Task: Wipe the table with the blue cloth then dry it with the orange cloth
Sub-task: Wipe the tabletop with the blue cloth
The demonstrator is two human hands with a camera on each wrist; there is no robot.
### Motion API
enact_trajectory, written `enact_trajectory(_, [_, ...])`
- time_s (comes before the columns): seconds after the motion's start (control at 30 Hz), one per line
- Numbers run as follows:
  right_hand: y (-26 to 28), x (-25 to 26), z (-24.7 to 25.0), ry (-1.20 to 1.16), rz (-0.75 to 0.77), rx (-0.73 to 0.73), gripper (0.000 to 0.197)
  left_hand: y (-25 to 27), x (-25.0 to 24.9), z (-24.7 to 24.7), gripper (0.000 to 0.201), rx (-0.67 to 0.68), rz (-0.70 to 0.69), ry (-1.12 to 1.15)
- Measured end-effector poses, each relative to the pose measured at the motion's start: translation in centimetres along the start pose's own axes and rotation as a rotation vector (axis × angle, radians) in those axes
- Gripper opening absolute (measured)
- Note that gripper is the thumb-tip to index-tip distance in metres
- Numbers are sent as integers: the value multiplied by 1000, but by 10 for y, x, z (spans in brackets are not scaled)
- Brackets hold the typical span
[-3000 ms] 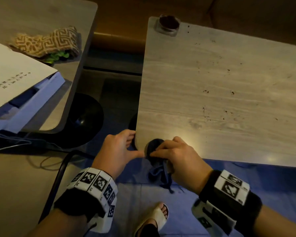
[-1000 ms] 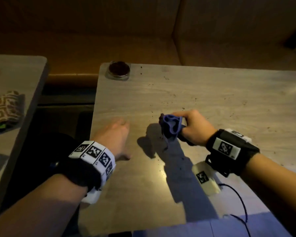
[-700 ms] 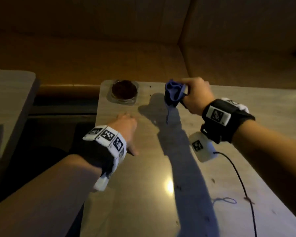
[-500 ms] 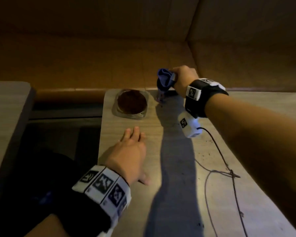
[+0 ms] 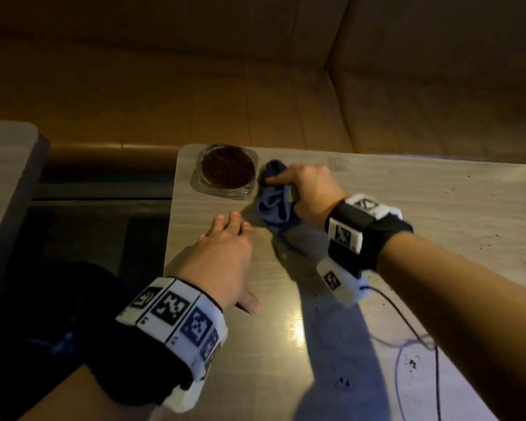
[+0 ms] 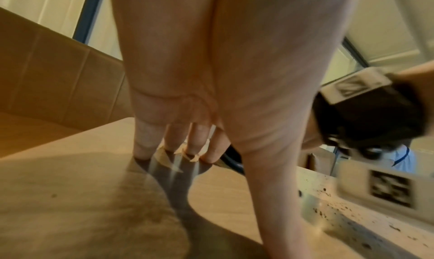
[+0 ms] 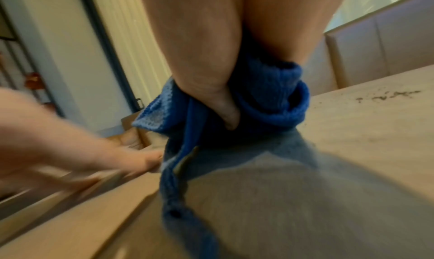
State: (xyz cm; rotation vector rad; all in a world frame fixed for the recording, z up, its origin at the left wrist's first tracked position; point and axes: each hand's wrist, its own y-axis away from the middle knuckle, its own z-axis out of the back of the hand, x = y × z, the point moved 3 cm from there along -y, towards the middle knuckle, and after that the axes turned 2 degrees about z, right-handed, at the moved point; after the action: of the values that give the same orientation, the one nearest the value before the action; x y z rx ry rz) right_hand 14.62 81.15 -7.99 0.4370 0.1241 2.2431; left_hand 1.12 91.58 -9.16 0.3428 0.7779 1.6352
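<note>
My right hand [image 5: 304,189] grips the bunched blue cloth [image 5: 274,205] and holds it against the wooden table [image 5: 407,208] near its far left corner. In the right wrist view the blue cloth [image 7: 265,103] is wrapped around my curled fingers, with a tail trailing along the tabletop. My left hand [image 5: 225,256] lies flat on the table just left of the cloth, fingers straight; the left wrist view shows its fingertips [image 6: 143,149] pressed on the wood. Dark crumbs [image 5: 498,253] speckle the table's right side. No orange cloth is in view.
A glass ashtray [image 5: 227,171] with dark contents stands at the table's far left corner, right beside the cloth. A thin cable [image 5: 413,344] runs over the near right of the table. A brown bench seat [image 5: 255,86] lies behind; a second table [image 5: 3,177] stands left.
My right hand carried the blue cloth from the near edge up to the far left corner and has lowered it onto the table. My left hand came to lie flat on the tabletop.
</note>
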Motion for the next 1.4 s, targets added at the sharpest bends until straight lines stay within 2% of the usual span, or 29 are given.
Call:
enact_trajectory(0.1, [37, 11, -12, -11, 155, 55, 58, 4, 1, 2, 128, -10, -8, 28])
enact_trajectory(0.17, [48, 8, -13, -64, 192, 91, 58, 5, 2, 2, 129, -5, -17, 46])
enact_trajectory(0.2, [45, 3, -8, -101, 172, 41, 57, 5, 3, 1, 128, -11, -21, 56])
enact_trajectory(0.23, [38, -4, -1, -135, 119, -74, 55, 6, 3, 0, 127, -17, -25, 63])
enact_trajectory(0.3, [13, -20, 17, -174, -54, -334, 52, 8, 3, -1, 121, -25, -24, 68])
enact_trajectory(0.33, [-2, -27, 23, -202, -136, -373, 52, 10, 3, 2, 114, -48, -24, 78])
enact_trajectory(0.37, [-20, -31, 24, -220, -196, -335, 51, 12, 5, 8, 105, -99, -22, 108])
enact_trajectory(0.4, [-35, -31, 21, -198, -222, -236, 51, 12, 8, 20, 101, -173, -19, 144])
enact_trajectory(0.47, [-49, -23, 11, -86, -167, -58, 54, 5, 19, 50, 110, -360, -23, 137])
enact_trajectory(0.53, [-39, -8, 5, -37, -67, 1, 58, -15, 32, 78, 124, -476, -38, 38])
enact_trajectory(0.57, [-27, -2, 4, -27, -15, 18, 61, -27, 36, 87, 130, -462, -42, -10])
enact_trajectory(0.63, [1, 4, 1, -10, 103, 57, 66, -52, 40, 96, 137, -348, -56, -79])
enact_trajectory(0.73, [25, -5, -6, -60, 220, 85, 67, -77, 40, 99, 136, -197, -100, -128])
enact_trajectory(0.8, [21, -17, 0, -158, 193, 5, 64, -82, 41, 103, 123, -200, -116, -110])
enact_trajectory(0.9, [-15, -33, 23, -165, 57, -289, 59, -88, 49, 108, 100, -268, -108, -76])
enact_trajectory(0.93, [-32, -37, 27, -138, -9, -294, 56, -89, 52, 108, 97, -286, -101, -79])
enact_trajectory(1.0, [-60, -33, 23, -73, -80, -125, 55, -91, 57, 108, 100, -303, -80, -84])
enact_trajectory(1.03, [-66, -27, 17, -35, -72, -41, 56, -91, 58, 108, 104, -300, -69, -90])
enact_trajectory(1.1, [-56, -15, 7, 27, -17, 22, 59, -89, 59, 107, 118, -299, -45, -104])
enact_trajectory(1.2, [0, -4, -6, 2, 95, 53, 62, -73, 53, 100, 141, -285, -16, -100])
enact_trajectory(1.3, [63, 4, -18, -48, 223, 173, 67, -37, 41, 76, 145, -279, 5, -69])
enact_trajectory(1.33, [75, 4, -17, -51, 260, 165, 65, -23, 37, 64, 144, -265, 11, -50])
enact_trajectory(1.4, [72, 0, -6, -108, 261, 33, 55, 4, 29, 35, 142, -216, 21, -6])
